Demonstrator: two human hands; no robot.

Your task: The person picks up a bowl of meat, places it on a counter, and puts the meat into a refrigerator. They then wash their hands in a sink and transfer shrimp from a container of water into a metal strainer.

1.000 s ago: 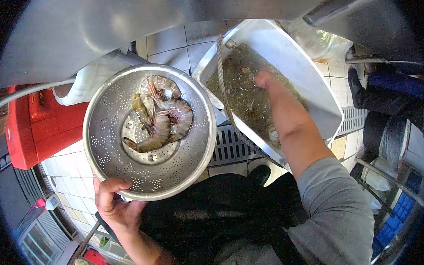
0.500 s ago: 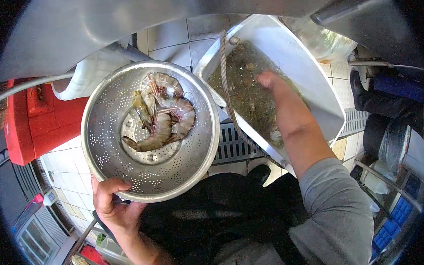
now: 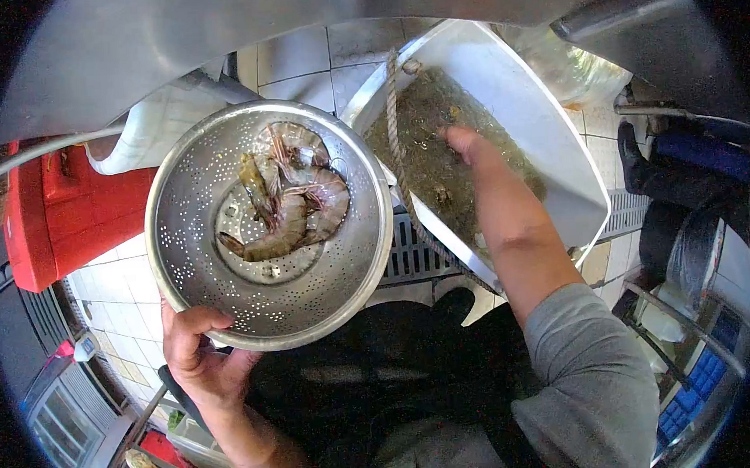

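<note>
My left hand (image 3: 203,352) grips the near rim of a perforated metal colander (image 3: 257,314), thumb over the edge and fingers beneath. Several large raw prawns (image 3: 289,225) lie curled together in the colander's bottom. To the right, my right hand (image 3: 465,144) is partly sunk in murky brownish water (image 3: 502,166) inside a white tub (image 3: 555,134). Its fingertips disappear below the surface, so what they touch is hidden. A rope handle (image 3: 394,124) hangs over the tub's left side.
A metal counter edge (image 3: 315,6) crosses the top of the view. Red containers (image 3: 81,217) stand at the left. A floor drain grate (image 3: 413,253) shows between colander and tub. At the right edge, another person's dark shoe and leg (image 3: 640,160) appear, with a metal rack below.
My right hand has shifted slightly left and farther from me in the water. The colander, held by my left hand, has barely moved.
</note>
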